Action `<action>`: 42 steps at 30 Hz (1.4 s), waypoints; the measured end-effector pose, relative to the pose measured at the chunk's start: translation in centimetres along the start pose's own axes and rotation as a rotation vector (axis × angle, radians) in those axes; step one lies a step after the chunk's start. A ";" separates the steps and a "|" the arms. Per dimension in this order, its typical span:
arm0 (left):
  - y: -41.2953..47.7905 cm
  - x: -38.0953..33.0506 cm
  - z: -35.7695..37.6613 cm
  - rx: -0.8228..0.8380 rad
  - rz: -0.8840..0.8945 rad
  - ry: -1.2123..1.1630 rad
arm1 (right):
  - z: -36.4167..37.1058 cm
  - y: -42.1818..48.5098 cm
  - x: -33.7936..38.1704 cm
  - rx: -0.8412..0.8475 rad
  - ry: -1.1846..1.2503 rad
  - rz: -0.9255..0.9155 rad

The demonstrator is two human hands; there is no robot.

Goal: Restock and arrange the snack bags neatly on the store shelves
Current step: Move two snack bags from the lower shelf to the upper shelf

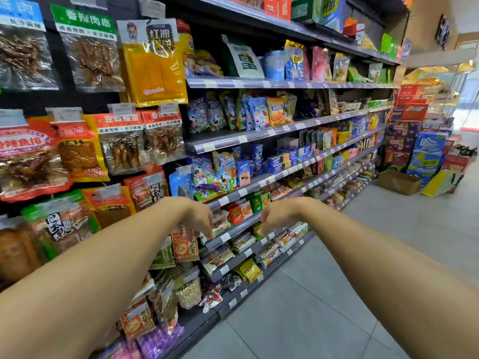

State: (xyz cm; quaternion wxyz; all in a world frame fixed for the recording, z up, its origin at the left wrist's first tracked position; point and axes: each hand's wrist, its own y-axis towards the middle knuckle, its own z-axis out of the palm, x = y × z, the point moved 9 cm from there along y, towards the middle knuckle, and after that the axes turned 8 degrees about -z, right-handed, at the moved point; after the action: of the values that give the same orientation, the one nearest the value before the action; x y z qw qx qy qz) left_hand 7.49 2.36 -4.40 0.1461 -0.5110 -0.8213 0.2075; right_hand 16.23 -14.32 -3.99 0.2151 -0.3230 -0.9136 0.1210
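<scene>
an orange snack bag (184, 246) at seven o'clock is pinched by the left hand (198, 216), apparently for straightening; the right hand (274, 216) hangs curled, grasping nothing.

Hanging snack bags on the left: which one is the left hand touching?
The orange bag with the round picture, right under the left hand, whose fingers reach its top edge. The other hanging bags sit higher, lower or further left, untouched.
</scene>
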 end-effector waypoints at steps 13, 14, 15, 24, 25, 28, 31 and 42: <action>12.8 -5.2 -4.5 -0.031 0.047 0.006 | -3.4 10.9 -5.4 0.038 -0.094 -0.090; 14.1 -5.7 -5.0 -0.040 0.061 0.017 | -3.9 12.2 -5.7 0.043 -0.116 -0.097; 15.4 -6.1 -5.5 -0.046 0.074 0.028 | -4.5 13.4 -6.0 0.046 -0.139 -0.104; 25.5 -6.2 -8.6 0.007 0.058 -0.057 | -9.0 24.0 -9.3 -0.004 -0.205 -0.181; 26.3 -6.1 -8.9 0.015 0.047 -0.062 | -9.3 25.0 -9.7 -0.001 -0.198 -0.193; 29.2 -5.6 -9.8 0.009 0.005 -0.059 | -10.0 28.5 -11.1 0.027 -0.167 -0.233; 32.8 -4.3 -9.8 0.035 -0.065 -0.066 | -10.4 32.7 -12.6 0.069 -0.159 -0.268; 43.2 -1.7 -13.1 -0.064 -0.311 -0.301 | -13.4 47.5 -16.0 0.168 -0.216 -0.487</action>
State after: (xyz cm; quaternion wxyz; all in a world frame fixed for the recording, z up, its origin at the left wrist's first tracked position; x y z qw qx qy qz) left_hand 47.82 20.25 -14.18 0.0357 -0.3460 -0.9089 0.2302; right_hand 59.31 12.70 -14.41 0.1653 -0.0604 -0.9687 0.1748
